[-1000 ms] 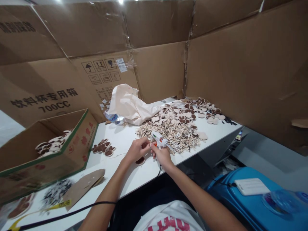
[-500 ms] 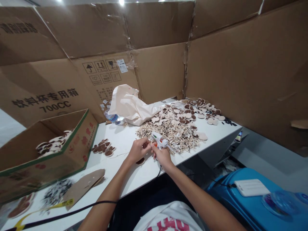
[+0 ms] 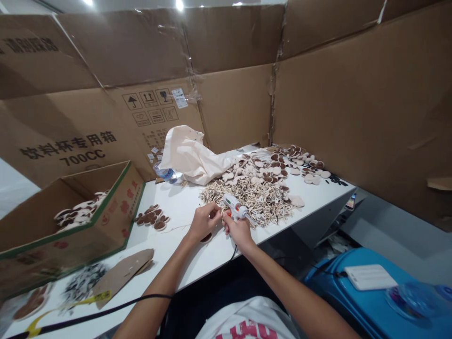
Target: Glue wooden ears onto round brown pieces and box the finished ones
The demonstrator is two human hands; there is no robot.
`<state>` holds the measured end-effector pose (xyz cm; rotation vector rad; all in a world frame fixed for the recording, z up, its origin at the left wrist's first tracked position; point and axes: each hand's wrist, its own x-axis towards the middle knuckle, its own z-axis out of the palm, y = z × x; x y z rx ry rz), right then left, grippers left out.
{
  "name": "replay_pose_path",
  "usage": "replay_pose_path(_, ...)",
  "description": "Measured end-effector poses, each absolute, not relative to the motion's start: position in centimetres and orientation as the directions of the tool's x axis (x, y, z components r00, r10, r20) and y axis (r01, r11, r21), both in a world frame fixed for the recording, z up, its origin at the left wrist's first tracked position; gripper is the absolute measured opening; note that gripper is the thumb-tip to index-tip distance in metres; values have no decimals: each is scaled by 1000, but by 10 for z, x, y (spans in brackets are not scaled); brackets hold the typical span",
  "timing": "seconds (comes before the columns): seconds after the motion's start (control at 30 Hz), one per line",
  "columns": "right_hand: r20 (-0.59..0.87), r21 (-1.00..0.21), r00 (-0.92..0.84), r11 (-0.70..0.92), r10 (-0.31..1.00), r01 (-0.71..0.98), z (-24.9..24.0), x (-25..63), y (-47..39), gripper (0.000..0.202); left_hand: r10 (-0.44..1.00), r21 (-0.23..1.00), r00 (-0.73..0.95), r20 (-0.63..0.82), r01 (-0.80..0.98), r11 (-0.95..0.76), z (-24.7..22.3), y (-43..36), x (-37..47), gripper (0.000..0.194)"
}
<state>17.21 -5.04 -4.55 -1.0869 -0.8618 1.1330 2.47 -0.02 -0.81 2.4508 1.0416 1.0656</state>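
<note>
My right hand [image 3: 240, 233] is wrapped round a small white glue gun [image 3: 232, 202] with an orange trigger. A black cord runs from it down over the table edge. My left hand [image 3: 204, 221] is pinched closed close to my right fingertips; what lies between its fingers is too small to make out. Beside my left wrist, a brown round piece [image 3: 206, 238] with a pale rim rests on the table, partly covered. Just beyond both hands spreads a heap of short cream cord pieces [image 3: 261, 200].
Behind the cords lie brown and cream felt pieces [image 3: 259, 165] and a white cloth bag [image 3: 192, 157]. Several brown shapes [image 3: 152, 217] sit left, near an open cardboard box [image 3: 116, 202]. Cardboard walls [image 3: 233, 103] enclose the table. A blue stool [image 3: 353, 292] carries a power bank [image 3: 370, 276].
The view has tilted very slightly. Both hands and the glue gun stay in nearly the same place.
</note>
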Motion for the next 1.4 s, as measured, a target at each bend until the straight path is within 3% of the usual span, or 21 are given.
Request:
replay_pose_path(0.23, -8, -964, 233, 54, 972, -259, -42, 173, -54, 31, 714, 478, 461, 527, 534, -697, -4, 2, 22, 12)
replay_pose_path(0.43, -9, -959, 248, 63, 969, -278, -43, 172, -56, 31, 763, 485, 266, 589, 639, -597, 3, 9, -1, 13)
replay_pose_path(0.8, -25, -914, 282, 92, 959, -394, -42, 171, -54, 41, 674, 463, 180, 716, 600, -652, 22, -1, 4, 21)
replay_pose_path(0.93, -29, -912, 291, 94, 956, -400, -45, 171, -56, 47, 638, 358, 193, 745, 692, -627, 39, 6, -20, 25)
replay_pose_path(1.03, -30, -921, 294, 88, 955, -381, -49, 171, -57, 49, 640, 244, 218, 736, 797, -552, 69, 11, -59, 27)
replay_pose_path(1.13, -31, -932, 286, 76, 958, -356, -51, 171, -58, 49, 667, 210, 109, 737, 901, -379, 108, 10, -107, 30)
replay_pose_path(1.27, -31, -936, 280, 71, 960, -345, -51, 170, -58, 50, 679, 206, -16, 734, 958, -199, 148, -1, -160, 38)
replay_pose_path(1.4, -23, -939, 278, 74, 960, -335, -52, 171, -57, 48, 704, 262, -83, 706, 953, -150, 150, -9, -181, 40)
